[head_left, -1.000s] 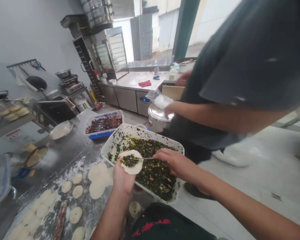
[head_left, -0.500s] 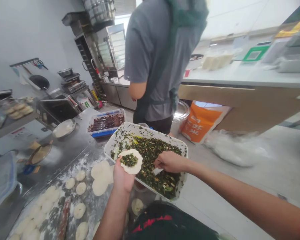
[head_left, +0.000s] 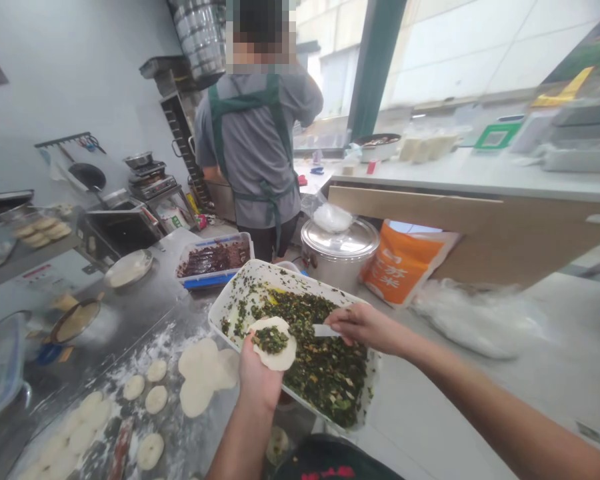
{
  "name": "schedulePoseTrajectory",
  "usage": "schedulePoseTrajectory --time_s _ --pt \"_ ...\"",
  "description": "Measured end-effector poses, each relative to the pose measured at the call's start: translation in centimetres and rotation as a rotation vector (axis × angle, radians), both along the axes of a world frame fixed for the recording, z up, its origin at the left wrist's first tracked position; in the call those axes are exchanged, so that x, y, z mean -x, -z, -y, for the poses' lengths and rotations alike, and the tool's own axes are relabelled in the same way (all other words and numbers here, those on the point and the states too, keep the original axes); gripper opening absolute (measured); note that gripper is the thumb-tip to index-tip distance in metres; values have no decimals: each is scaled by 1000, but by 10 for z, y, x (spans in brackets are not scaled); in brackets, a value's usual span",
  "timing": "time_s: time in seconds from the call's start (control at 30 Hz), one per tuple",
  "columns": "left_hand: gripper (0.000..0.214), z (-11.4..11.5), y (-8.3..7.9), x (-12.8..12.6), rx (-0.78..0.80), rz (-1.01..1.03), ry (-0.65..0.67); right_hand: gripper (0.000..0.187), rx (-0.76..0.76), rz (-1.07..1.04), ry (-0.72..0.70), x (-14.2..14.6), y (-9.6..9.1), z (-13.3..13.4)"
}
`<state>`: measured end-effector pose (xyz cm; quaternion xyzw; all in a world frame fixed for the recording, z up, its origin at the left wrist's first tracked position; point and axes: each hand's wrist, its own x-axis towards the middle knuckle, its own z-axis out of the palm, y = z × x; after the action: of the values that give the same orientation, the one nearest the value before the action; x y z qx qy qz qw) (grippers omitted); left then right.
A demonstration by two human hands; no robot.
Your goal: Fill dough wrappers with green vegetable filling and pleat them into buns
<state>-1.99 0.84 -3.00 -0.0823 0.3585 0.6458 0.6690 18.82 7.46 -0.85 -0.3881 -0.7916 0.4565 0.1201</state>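
On my left hand (head_left: 260, 377) rests a round dough wrapper (head_left: 284, 357), its edge held by the thumb, with a mound of chopped green filling (head_left: 271, 339) in the middle. My right hand (head_left: 363, 327) is closed around a white flat spatula (head_left: 325, 331), its blade pointing left toward the wrapper. Both hands are over a white tub (head_left: 237, 280) of chopped green filling, which reaches from the wrapper to the tub's right end. Flattened dough rounds (head_left: 200, 380) overlap on the floured table, left of my left hand.
Small dough pieces (head_left: 156, 400) and a rolling pin (head_left: 121, 448) lie on the floured steel table (head_left: 145, 353). Behind the tub stands a box of dark paste (head_left: 215, 257). A person in a grey shirt (head_left: 255, 133) stands beyond, left of a lidded pot (head_left: 340, 247) and an orange bag (head_left: 400, 260).
My right hand has lifted, turning the spatula from pointing down into the filling to pointing left. The person ahead has moved away to the left, uncovering the lidded pot.
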Motion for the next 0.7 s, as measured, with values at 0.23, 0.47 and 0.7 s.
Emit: schedulePoseTrajectory --time_s 0.23,0.47,0.7 --pt "26 0 -11 -15 2 114 79 34 -425 -42 158 32 9 48" --pt "24 4 -19 -1 1 110 124 50 -613 -15 100 24 18 60" --pt "24 0 -7 1 -21 75 38 46 -603 33 43 23 1 52"
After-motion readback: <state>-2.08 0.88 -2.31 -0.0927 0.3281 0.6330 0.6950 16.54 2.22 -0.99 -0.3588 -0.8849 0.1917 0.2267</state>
